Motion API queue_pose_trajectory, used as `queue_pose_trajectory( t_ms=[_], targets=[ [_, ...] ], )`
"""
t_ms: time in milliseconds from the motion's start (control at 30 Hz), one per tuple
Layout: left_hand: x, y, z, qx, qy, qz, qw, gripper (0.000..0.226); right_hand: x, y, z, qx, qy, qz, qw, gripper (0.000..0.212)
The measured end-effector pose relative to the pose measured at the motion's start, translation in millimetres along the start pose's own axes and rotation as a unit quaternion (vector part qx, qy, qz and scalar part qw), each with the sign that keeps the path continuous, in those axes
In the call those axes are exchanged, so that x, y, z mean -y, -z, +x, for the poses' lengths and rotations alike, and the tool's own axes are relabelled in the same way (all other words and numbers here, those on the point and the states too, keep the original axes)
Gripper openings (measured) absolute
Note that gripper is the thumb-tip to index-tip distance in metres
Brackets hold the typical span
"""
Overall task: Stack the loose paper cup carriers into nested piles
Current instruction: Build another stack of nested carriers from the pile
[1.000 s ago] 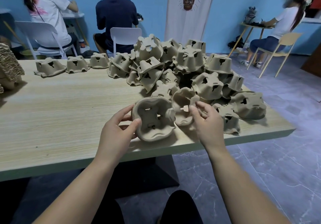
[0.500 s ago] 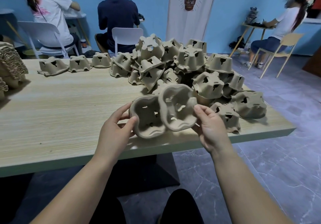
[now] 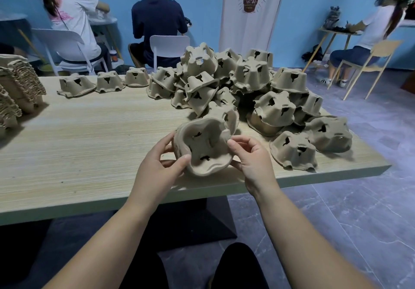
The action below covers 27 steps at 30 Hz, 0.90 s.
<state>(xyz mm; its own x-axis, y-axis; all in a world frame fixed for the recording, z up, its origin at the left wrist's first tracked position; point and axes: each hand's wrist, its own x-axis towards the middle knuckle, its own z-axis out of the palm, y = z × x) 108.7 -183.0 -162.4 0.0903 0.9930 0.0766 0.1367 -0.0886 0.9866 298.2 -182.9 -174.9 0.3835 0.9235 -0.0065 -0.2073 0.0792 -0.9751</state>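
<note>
Curling thumb and fingers round the left rim, the left hand grips the nested carriers, held between both hands' fingers; the right hand pinches the right rim. Likely light, crushable pulp: hold the rims gently.

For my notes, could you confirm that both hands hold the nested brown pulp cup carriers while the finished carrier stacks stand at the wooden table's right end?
No: the head view shows the finished carrier stacks at the light wooden table's left end. The left hand and right hand do hold the nested brown pulp cup carriers.
</note>
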Motion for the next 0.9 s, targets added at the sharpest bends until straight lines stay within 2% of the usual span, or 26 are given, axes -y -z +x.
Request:
queue_pose_trajectory(
  t_ms=[133,233,267,333,400,433,467,567,633,733,900],
  targets=[
    [6,-3,1,-0.012,-0.005,-0.010,1.000,0.052,-4,-2,1,-0.033,0.043,-0.071,0.996,0.015],
    [8,-8,3,-0.022,-0.014,-0.009,1.000,0.052,-2,11,-2,-0.067,0.136,-0.187,0.971,0.015],
    [10,-9,3,-0.023,-0.017,-0.005,1.000,0.052,-2,21,-3,-0.090,0.188,-0.252,0.945,0.013],
    [10,-12,3,-0.020,-0.023,0.006,1.000,0.053,-3,46,-5,-0.154,0.289,-0.366,0.871,0.017],
    [12,-16,3,-0.013,-0.026,0.009,1.000,0.053,-5,75,-3,-0.219,0.330,-0.438,0.807,0.033],
    [12,-18,3,-0.009,-0.027,0.011,1.000,0.053,-5,88,0,-0.239,0.329,-0.461,0.789,0.040],
    [12,-20,4,-0.005,-0.030,0.014,0.999,0.053,-4,98,3,-0.249,0.308,-0.472,0.787,0.048],
    [12,-24,4,0.001,-0.032,0.013,0.999,0.053,1,115,16,-0.248,0.183,-0.475,0.824,0.070],
    [12,-24,5,-0.002,-0.027,-0.001,1.000,0.053,5,118,27,-0.244,0.133,-0.478,0.833,0.076],
    [13,-21,6,-0.006,-0.023,-0.009,1.000,0.053,9,117,37,-0.233,0.088,-0.469,0.847,0.070],
    [11,-19,7,-0.006,-0.022,-0.009,1.000,0.051,12,109,27,-0.204,0.102,-0.411,0.883,0.051]
  ],
)
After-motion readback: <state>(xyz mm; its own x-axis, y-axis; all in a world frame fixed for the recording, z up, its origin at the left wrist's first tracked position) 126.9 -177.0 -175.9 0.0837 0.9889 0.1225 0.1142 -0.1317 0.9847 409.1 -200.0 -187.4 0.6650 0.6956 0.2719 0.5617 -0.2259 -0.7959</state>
